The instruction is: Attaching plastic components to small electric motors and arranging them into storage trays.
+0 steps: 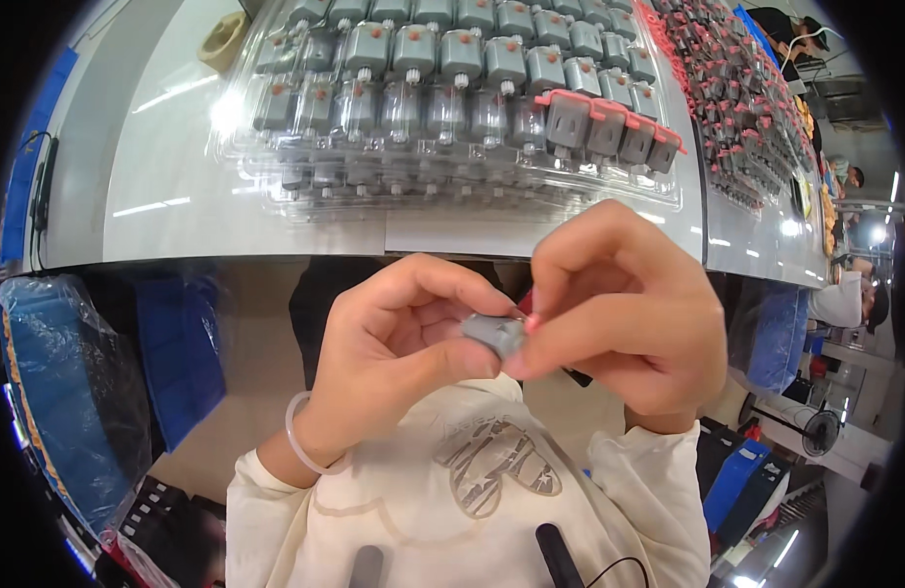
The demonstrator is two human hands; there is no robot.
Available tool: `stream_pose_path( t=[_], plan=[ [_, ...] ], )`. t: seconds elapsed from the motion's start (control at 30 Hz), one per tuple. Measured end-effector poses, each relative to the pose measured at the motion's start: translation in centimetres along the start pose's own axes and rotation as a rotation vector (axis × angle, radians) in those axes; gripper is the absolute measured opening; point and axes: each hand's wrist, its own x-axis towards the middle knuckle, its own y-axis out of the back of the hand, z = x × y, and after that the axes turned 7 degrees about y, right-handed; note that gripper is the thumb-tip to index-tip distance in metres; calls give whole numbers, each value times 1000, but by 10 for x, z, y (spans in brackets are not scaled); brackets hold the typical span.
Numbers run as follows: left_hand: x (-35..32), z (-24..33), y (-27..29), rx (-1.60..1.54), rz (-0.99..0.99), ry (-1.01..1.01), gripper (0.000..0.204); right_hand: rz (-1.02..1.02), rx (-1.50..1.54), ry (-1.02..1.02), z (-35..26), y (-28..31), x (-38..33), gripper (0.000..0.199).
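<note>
Close in front of my chest, my left hand (379, 338) is closed around a small grey electric motor (489, 332), gripping it between thumb and fingers. My right hand (643, 314) pinches a small pinkish-red part (532, 321) against the motor's right end; the fingers hide most of this part. Beyond my hands, a stack of clear plastic trays (242, 152) on the table carries rows of grey motors (413, 51) with white gears. At its near right corner, several motors with red pieces (568, 122) on them sit in a row.
The white table (163, 186) ends just beyond my hands. Many motors with red parts (746, 108) cover the right side. A beige container (222, 44) stands at the far left. Plastic-wrapped blue crates (75, 353) flank me on the left, and a fan (820, 431) stands at right.
</note>
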Motion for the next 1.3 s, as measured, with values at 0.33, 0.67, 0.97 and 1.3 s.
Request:
stream_pose_path(
  t=[0.33,0.67,0.97,1.3],
  plan=[
    [-1,-5,4,49,7,-137,27,179,-133,75,20,-16,-16,21],
    [4,-11,2,86,33,-188,29,196,-495,340,34,-19,-27,32],
    [3,-9,-1,292,87,-239,28,98,-508,428,32,-8,-20,25],
    [7,-9,-2,370,102,-222,25,90,-538,432,31,-9,-22,16]
  ],
)
